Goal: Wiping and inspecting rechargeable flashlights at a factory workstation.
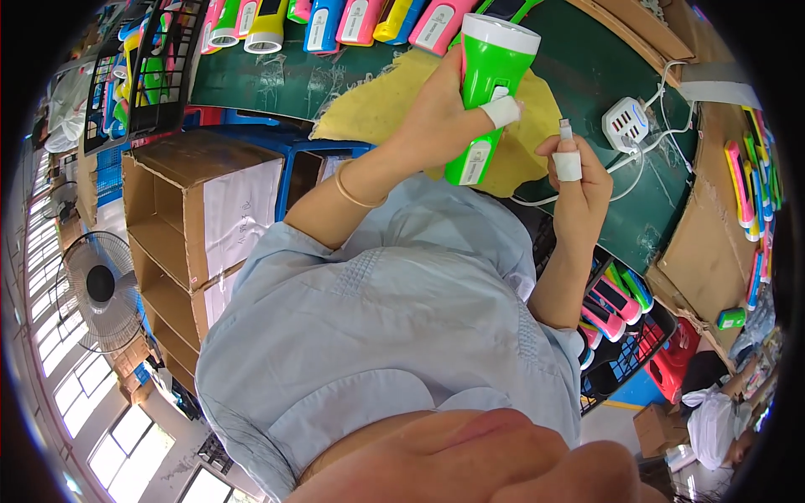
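My left hand [444, 113] is wrapped round a bright green flashlight [487, 84] with a white rim at its wide head, tilted over a yellow cloth [360, 105]. White tape covers the thumb, which lies across the flashlight's body near its switch. To the right, my right hand [580, 180] pinches the plug end of a white USB cable [565, 130], the connector pointing up. Tape is also wound on a finger of that hand. Plug and flashlight are apart. The cable trails from the hand across the green tabletop.
A white multi-port USB charger [624, 124] sits on the green table [293, 84], right of the cloth. Several coloured flashlights [359, 18] line its far edge. Black baskets [155, 63] of flashlights stand at far left and near right. A cardboard shelf [163, 193] is at left.
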Action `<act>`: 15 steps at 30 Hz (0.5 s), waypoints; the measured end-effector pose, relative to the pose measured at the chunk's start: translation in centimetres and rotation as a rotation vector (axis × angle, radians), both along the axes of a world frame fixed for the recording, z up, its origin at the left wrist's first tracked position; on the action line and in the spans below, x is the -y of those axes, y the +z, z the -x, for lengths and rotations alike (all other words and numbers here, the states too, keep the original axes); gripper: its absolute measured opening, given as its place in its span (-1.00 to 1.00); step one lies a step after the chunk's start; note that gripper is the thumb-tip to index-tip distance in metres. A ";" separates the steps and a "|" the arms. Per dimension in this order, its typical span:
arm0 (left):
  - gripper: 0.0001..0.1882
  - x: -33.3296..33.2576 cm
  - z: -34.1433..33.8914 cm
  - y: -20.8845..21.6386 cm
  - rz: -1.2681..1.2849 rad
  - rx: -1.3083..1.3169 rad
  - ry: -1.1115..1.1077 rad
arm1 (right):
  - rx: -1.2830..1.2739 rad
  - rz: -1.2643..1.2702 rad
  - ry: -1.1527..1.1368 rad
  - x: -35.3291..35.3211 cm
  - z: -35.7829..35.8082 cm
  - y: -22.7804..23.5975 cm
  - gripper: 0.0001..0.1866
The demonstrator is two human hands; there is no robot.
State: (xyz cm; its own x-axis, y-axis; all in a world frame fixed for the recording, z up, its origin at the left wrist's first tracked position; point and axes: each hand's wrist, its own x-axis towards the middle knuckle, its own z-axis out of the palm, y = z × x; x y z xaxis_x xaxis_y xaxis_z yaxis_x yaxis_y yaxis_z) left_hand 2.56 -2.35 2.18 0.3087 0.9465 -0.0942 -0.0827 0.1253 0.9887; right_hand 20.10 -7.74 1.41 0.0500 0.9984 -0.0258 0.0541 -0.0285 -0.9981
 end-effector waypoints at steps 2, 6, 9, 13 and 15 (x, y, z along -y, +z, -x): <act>-0.41 0.0 -0.1 0.1 0.046 0.016 0.006 | 0.071 -0.097 0.001 -0.3 0.7 0.6 -0.73; -0.56 -0.1 0.1 0.1 0.042 0.033 -0.003 | 0.165 -0.209 0.041 -1.1 1.1 1.5 -0.72; -0.49 -0.5 0.7 -0.4 0.075 0.087 -0.088 | 0.129 -0.165 0.081 -1.3 0.9 2.2 -0.73; -0.37 -0.3 1.3 -0.7 0.089 0.205 -0.254 | 0.027 -0.151 0.137 -1.7 0.8 2.8 -0.74; -0.35 0.1 1.2 0.0 0.000 0.067 -0.219 | 0.092 -0.167 0.198 -2.1 1.0 3.3 -0.73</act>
State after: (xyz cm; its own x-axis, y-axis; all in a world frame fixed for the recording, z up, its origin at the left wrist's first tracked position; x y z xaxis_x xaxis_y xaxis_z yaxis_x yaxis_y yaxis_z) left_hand 1.37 -2.43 2.19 0.5126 0.8561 -0.0665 -0.1192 0.1477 0.9818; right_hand 19.14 -5.61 4.72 -0.1522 0.9790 0.1353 0.1328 0.1560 -0.9788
